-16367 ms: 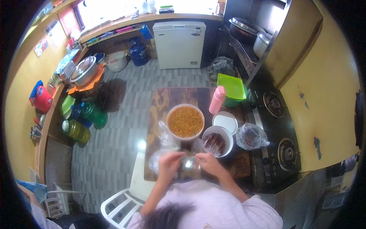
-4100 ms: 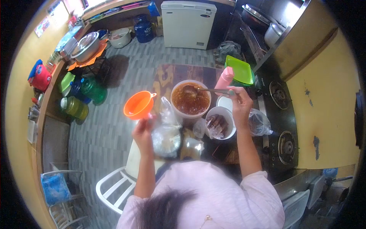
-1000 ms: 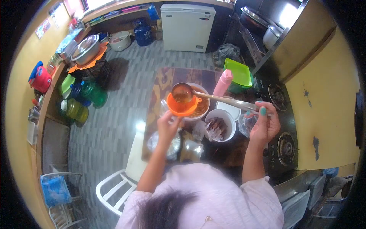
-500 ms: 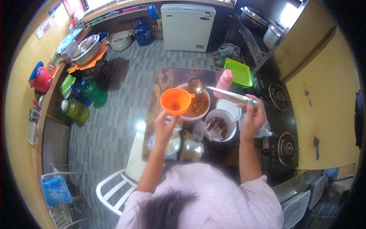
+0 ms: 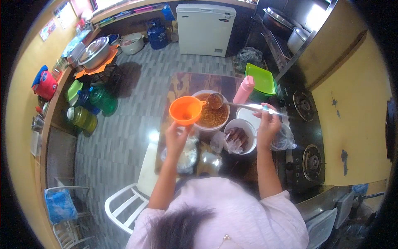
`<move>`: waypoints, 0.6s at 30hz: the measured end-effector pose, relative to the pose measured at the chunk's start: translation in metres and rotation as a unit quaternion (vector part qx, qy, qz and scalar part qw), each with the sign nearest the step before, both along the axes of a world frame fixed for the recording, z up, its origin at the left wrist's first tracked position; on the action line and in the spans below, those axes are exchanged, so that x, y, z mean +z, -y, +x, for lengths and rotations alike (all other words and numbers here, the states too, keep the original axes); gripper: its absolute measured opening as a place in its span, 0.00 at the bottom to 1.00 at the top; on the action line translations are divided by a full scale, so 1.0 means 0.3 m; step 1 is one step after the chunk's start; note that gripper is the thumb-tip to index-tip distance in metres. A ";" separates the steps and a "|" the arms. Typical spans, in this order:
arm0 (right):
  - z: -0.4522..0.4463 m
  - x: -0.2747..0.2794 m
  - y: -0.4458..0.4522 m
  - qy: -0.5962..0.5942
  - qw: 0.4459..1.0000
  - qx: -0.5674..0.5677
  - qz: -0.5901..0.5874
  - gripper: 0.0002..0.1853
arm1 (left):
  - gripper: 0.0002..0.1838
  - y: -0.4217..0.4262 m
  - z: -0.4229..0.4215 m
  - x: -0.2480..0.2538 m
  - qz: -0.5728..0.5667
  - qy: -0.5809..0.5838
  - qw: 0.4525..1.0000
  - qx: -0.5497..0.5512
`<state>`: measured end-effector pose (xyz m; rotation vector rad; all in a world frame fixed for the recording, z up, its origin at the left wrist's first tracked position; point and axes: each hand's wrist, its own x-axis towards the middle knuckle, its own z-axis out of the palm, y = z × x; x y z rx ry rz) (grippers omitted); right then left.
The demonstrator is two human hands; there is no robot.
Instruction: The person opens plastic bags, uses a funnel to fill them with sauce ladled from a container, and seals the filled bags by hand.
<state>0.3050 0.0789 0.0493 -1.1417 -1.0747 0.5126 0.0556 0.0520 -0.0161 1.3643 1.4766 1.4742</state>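
My left hand (image 5: 178, 137) grips an orange funnel (image 5: 184, 109) from below, at the left side of a white tub. The tub (image 5: 226, 121) holds a brown-red sauce (image 5: 212, 116) with bits in it. My right hand (image 5: 268, 128) is closed on the handle of a metal ladle (image 5: 215, 101), whose bowl carries some sauce over the tub. Nearer me stands a second white tub (image 5: 253, 143) with dark brown pieces (image 5: 237, 137) and clear plastic inside. A white lid (image 5: 244, 113) lies between the tubs and my right hand.
A pink bottle (image 5: 244, 89) and a green tray (image 5: 260, 79) stand at the table's far right. The black gas stove (image 5: 304, 128) adjoins on the right. Plastic bags (image 5: 210, 162) lie near me; a white chair (image 5: 124, 207) is at left.
The ladle's bowl has dropped lower over the sauce and now shows sauce in it. My right hand has shifted left and toward me. The funnel has moved slightly left.
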 end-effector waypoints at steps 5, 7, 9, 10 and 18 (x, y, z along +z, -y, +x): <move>0.051 0.068 -0.009 -0.031 0.998 -0.048 0.008 0.09 | 0.10 0.001 -0.006 -0.013 -0.007 -0.016 1.000 -0.003; 0.055 0.109 0.001 -0.064 0.996 -0.051 0.026 0.09 | 0.10 0.001 0.000 -0.007 -0.009 -0.030 0.999 0.002; 0.048 0.159 0.015 -0.102 0.991 -0.057 0.060 0.09 | 0.10 0.001 0.008 0.005 -0.017 -0.038 0.999 -0.003; 0.045 0.178 0.022 -0.107 0.990 -0.054 0.069 0.09 | 0.10 0.003 0.013 0.015 -0.023 -0.038 0.999 -0.010; -0.004 0.242 0.100 -0.095 0.991 0.018 0.092 0.09 | 0.08 -0.015 0.044 0.005 -0.006 -0.030 0.999 -0.023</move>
